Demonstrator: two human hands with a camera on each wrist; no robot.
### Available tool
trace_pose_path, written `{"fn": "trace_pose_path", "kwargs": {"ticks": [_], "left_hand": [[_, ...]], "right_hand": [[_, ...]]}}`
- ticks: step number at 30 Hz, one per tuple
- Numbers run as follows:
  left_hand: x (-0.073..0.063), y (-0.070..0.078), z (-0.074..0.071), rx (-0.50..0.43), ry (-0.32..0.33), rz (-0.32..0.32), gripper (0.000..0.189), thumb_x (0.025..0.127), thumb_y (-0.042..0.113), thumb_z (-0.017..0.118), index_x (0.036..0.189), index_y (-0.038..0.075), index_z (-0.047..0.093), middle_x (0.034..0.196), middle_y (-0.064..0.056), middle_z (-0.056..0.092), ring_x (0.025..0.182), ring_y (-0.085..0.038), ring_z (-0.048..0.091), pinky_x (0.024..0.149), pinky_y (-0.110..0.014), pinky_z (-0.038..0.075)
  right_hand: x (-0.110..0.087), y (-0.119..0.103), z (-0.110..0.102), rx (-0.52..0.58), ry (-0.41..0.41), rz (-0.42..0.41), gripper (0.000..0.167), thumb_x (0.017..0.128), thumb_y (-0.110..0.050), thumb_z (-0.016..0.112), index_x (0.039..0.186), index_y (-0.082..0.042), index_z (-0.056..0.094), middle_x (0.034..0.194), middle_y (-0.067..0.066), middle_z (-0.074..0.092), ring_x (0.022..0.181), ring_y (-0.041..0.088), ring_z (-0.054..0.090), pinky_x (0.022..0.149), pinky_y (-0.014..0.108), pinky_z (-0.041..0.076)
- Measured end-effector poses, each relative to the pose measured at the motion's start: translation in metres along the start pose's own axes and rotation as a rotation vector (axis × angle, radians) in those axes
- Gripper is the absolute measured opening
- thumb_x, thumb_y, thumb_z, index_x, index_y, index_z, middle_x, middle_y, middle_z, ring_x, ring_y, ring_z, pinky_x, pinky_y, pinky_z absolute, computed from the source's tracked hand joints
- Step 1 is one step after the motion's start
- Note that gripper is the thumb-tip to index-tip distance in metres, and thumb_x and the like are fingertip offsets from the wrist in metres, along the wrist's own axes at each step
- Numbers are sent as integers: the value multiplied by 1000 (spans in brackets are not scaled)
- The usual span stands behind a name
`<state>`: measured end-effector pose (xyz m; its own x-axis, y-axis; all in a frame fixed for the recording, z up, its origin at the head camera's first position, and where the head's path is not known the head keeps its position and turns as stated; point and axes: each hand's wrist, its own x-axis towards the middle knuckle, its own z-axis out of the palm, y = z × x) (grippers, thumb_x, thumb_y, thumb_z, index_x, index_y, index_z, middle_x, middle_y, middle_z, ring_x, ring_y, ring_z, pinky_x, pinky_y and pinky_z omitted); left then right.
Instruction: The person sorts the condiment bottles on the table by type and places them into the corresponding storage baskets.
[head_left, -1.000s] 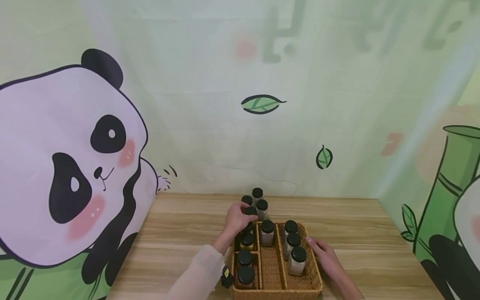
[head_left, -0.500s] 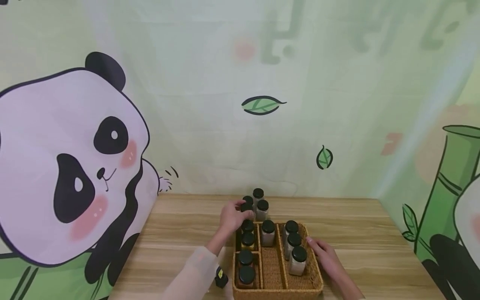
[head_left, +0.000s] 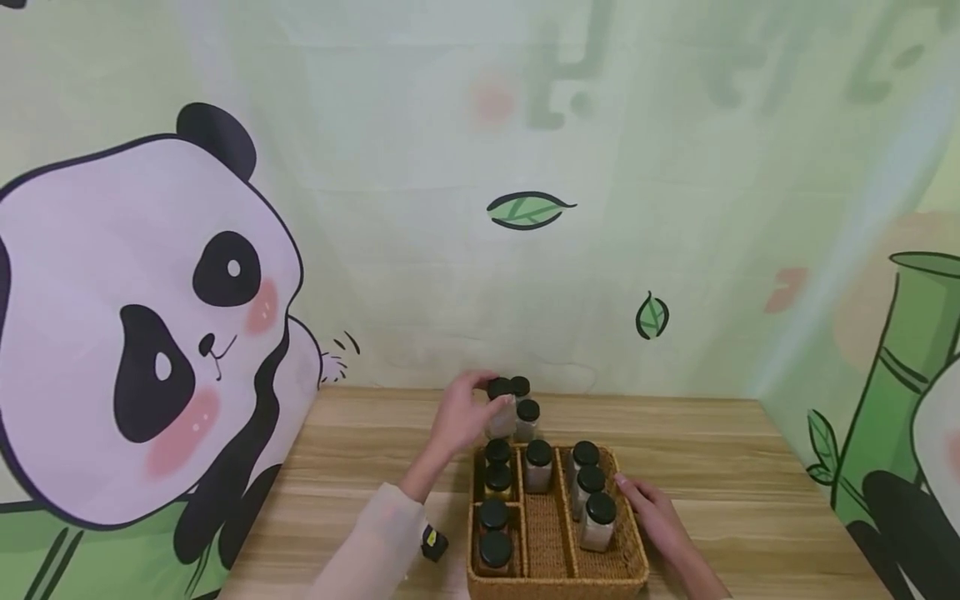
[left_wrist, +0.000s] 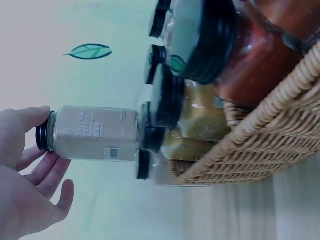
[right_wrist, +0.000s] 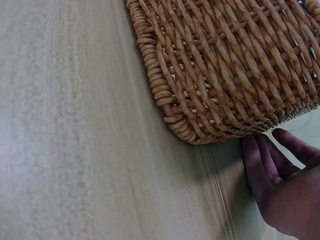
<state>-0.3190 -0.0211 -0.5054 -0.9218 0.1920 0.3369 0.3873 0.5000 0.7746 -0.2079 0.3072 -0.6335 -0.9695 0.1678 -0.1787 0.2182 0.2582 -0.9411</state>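
My left hand [head_left: 461, 417] pinches the black lid of a clear glass spice jar [left_wrist: 95, 132] between thumb and fingers, beyond the basket's far left corner. Pale powder fills the jar, and white "pepper" lettering shows on its glass. Black-lidded jars [head_left: 528, 421] stand close beside it at the back. On the right, my right hand [head_left: 652, 512] rests its fingers against the outer side of the woven basket [head_left: 558, 585], thumb near the rim. In the right wrist view, those fingers [right_wrist: 257, 165] look fairly straight against the wicker.
The basket's left compartments hold jars of yellow and red-orange spice [left_wrist: 265, 55]. One pale jar [head_left: 537, 471] is in the middle compartment, and three pale jars [head_left: 597, 525] line the right one. A small black object [head_left: 433, 543] shows beside the left sleeve. Behind the wooden table hangs a panda-printed cloth.
The left hand has moved up and back from beside the basket's far left corner, raising the jar it grips, which now overlaps the jars behind. The right hand stays at the basket.
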Motion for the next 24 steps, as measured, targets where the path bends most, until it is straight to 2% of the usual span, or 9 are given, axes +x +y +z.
{"fn": "trace_pose_path", "kwargs": {"ticks": [6, 12, 16, 21, 24], "left_hand": [[-3, 16, -4, 36, -61, 67, 50, 98, 34, 79, 137, 5, 68, 131, -12, 66, 120, -28, 63, 103, -49, 53], [-7, 26, -6, 26, -115, 132, 48, 95, 34, 82, 133, 6, 71, 123, -9, 68, 112, -25, 64, 97, -45, 55], [-11, 30, -7, 8, -149, 132, 47, 94, 39, 83, 131, 11, 73, 121, -5, 68, 109, -23, 65, 93, -44, 56], [-18, 37, -6, -38, -220, 124, 49, 94, 39, 83, 131, 8, 72, 124, -9, 70, 113, -29, 66, 97, -50, 56], [-24, 42, -5, -35, -264, 136, 49, 94, 39, 83, 131, 9, 72, 123, -7, 71, 111, -26, 66, 95, -44, 57]], "right_hand": [[0, 1, -2, -13, -5, 9, 80, 104, -63, 55, 143, 7, 59, 135, 21, 67, 121, 30, 64, 92, 35, 54], [-1, 1, -1, -5, -9, 21, 82, 103, -64, 56, 144, 7, 58, 135, 22, 67, 122, 31, 64, 96, 41, 56], [0, 0, -1, -10, -14, 21, 84, 103, -65, 56, 145, 8, 57, 135, 23, 67, 123, 32, 64, 100, 47, 55], [3, 2, -1, 11, -11, 25, 81, 103, -63, 57, 143, 8, 58, 130, 20, 69, 117, 29, 66, 93, 39, 57], [3, 2, 0, 13, -10, 25, 81, 103, -63, 57, 142, 7, 59, 129, 19, 70, 115, 28, 67, 91, 37, 57]]}}
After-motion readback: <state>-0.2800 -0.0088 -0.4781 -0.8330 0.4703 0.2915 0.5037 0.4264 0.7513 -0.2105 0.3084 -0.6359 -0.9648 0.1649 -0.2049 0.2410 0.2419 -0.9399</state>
